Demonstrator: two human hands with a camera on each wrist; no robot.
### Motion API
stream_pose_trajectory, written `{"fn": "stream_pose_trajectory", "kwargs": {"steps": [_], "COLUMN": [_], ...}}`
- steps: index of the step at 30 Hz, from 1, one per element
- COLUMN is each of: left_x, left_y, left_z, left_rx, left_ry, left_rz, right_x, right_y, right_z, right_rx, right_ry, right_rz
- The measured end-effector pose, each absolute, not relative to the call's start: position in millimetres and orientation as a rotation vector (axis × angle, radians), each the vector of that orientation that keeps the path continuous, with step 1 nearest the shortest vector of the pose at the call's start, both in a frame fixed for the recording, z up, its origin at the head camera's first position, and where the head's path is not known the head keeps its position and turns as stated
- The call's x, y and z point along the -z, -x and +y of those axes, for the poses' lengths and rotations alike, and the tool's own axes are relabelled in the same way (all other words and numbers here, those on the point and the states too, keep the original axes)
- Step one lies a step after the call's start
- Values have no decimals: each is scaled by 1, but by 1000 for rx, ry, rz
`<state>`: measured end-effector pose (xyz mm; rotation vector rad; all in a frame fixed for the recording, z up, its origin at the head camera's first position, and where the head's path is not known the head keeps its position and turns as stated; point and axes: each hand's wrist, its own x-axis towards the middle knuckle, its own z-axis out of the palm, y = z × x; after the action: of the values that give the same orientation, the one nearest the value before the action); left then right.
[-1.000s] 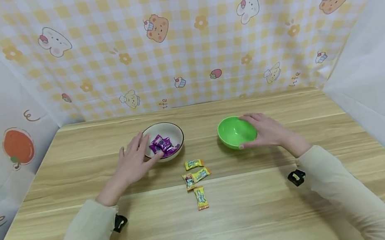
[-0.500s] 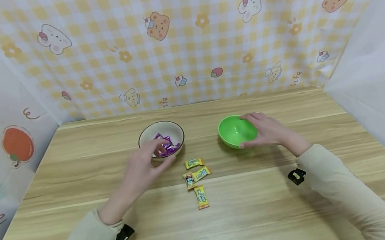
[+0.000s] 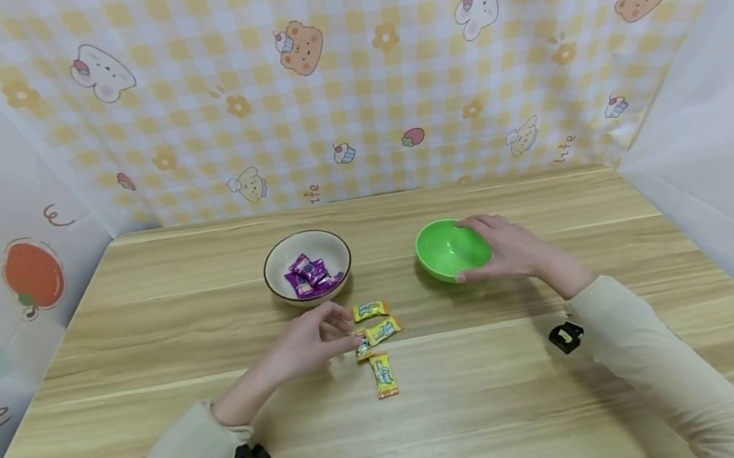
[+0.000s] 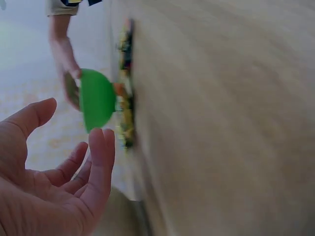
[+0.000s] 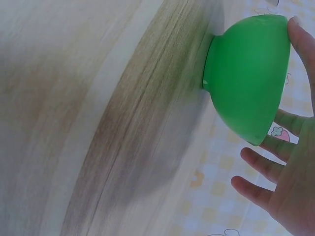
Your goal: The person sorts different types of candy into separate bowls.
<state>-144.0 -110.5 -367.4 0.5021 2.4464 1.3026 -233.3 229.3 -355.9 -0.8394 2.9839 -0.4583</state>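
Observation:
My left hand (image 3: 309, 342) is over the table beside several yellow wrapped candies (image 3: 384, 376), thumb and fingers spread apart with nothing between them. Its thumb tip covers part of one candy (image 3: 363, 350); I cannot tell if they touch. In the left wrist view, the fingers (image 4: 101, 162) are relaxed and bare. My right hand (image 3: 514, 250) holds the rim of a green bowl (image 3: 443, 257), thumb on the near side and fingers on the far side. The right wrist view shows this bowl (image 5: 248, 73) upright on the table, with two fingers off it.
A cream bowl (image 3: 281, 265) with a dark rim stands left of the green one, with purple wrapped candies (image 3: 305, 275) inside. Behind the wooden table (image 3: 483, 419) hangs a yellow checked cloth (image 3: 359, 86). White sheets flank both sides.
My left hand has left the cream bowl and moved toward me and right, to the yellow candies. The right hand stays on the green bowl.

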Motion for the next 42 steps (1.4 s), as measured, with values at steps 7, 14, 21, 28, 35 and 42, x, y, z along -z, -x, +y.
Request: {"fn": "stream_pose_trajectory", "kwargs": {"steps": [7, 14, 21, 28, 35, 42], "left_x": [386, 388, 387, 390, 389, 388], "left_y": [155, 162, 160, 159, 158, 157], "left_z": [-107, -100, -93, -92, -91, -92], "left_rx": [-1312, -1263, -1129, -1036, -1024, -1062], "left_ry": [-357, -330, -539, -689, -674, -664], "left_rz": [2448, 2455, 2564, 2642, 2647, 2582], "right_x": [356, 356, 356, 356, 356, 356], "right_y": [233, 233, 233, 232, 232, 232], "right_z": [230, 230, 230, 230, 230, 229], "right_rx": [469, 477, 479, 478, 474, 475], "right_ry": [836, 829, 821, 821, 825, 817], "right_rz": [2985, 2980, 2977, 2977, 2979, 2978]}}
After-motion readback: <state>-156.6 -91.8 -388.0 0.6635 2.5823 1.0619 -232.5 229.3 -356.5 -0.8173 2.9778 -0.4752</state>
